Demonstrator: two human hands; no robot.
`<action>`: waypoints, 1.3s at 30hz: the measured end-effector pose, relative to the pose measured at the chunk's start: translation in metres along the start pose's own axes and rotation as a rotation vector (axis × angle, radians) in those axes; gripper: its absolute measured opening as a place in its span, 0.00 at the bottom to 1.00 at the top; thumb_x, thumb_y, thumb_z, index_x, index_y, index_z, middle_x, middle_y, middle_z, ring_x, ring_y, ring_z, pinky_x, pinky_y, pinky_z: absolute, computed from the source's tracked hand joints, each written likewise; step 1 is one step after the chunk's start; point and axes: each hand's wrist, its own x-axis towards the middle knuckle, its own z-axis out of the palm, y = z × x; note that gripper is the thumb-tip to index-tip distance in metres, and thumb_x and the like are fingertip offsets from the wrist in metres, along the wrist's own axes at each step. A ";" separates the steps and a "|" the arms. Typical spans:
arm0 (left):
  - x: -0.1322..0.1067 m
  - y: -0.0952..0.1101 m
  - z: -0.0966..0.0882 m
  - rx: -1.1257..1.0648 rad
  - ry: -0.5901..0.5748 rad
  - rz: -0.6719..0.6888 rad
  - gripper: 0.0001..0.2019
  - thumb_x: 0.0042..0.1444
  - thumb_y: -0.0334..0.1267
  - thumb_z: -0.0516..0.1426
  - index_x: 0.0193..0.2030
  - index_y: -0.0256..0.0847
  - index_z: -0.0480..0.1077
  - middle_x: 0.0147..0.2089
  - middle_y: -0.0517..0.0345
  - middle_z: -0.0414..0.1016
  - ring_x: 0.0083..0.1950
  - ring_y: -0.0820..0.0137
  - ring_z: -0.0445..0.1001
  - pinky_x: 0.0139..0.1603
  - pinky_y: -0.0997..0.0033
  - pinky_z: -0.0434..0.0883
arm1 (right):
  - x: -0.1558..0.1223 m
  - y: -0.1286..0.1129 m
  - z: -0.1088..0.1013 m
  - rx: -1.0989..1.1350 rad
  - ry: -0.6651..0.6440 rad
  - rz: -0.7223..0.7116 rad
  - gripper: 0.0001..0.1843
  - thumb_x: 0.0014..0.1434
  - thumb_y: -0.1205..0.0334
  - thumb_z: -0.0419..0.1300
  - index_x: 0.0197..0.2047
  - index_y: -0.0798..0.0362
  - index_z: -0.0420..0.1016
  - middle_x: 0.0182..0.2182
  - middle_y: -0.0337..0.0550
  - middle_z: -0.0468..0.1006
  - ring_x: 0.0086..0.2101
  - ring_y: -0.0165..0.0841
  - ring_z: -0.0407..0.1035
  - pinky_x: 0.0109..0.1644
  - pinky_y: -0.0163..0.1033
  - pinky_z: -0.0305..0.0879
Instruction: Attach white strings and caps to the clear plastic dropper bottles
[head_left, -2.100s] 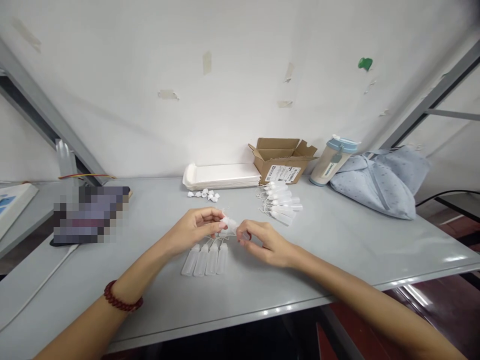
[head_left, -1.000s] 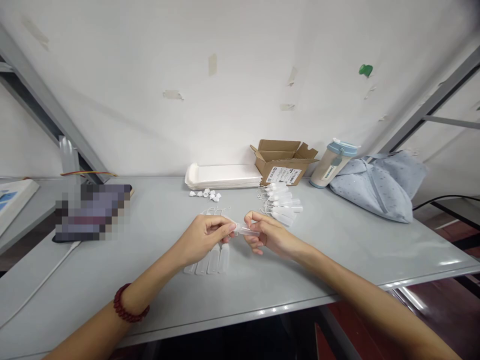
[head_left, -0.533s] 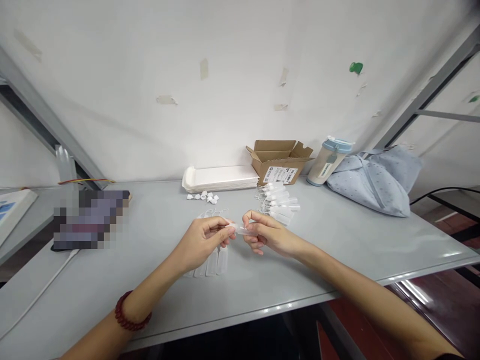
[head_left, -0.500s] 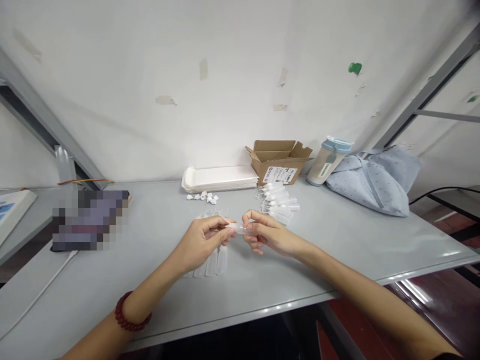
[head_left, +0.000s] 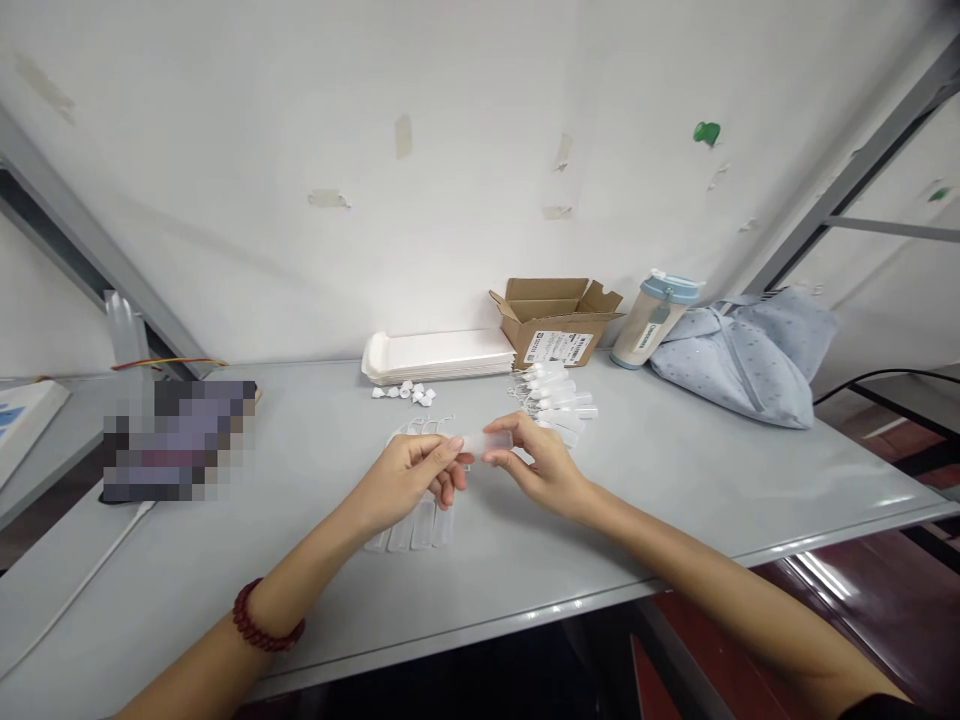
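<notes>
A small translucent squeeze bottle (head_left: pixel 496 441) lies sideways between my two hands above the table. My left hand (head_left: pixel 416 475) pinches its left end between thumb and fingers, which hide that end. My right hand (head_left: pixel 544 462) has thumb and index finger on either side of the bottle's body. Below my left hand, several similar clear bottles (head_left: pixel 422 525) lie in a row, their upper parts partly covered. Thin looped strings (head_left: pixel 420 428) show just beyond that hand. Past my right hand lies a pile of capped bottles (head_left: pixel 559 398) with strings attached.
Several small white caps (head_left: pixel 405 391) are scattered before a stack of white trays (head_left: pixel 442 355). An open cardboard box (head_left: pixel 559 325), a tumbler (head_left: pixel 654 322) and a light blue cloth bag (head_left: pixel 739 365) stand along the wall. A blurred phone-like object (head_left: pixel 184 440) with a white cable (head_left: pixel 82 590) is at left.
My right hand has shifted its fingers from near the bottle's neck to its body, and they are spread wider. More of the bottle now shows. My left hand's lower fingers have dropped.
</notes>
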 end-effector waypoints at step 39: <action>-0.007 -0.001 0.008 0.233 0.112 0.187 0.14 0.60 0.45 0.53 0.29 0.38 0.70 0.25 0.61 0.70 0.27 0.73 0.71 0.32 0.74 0.70 | 0.002 -0.005 0.001 0.271 -0.046 0.279 0.16 0.62 0.49 0.53 0.38 0.54 0.67 0.17 0.29 0.56 0.19 0.25 0.52 0.24 0.32 0.49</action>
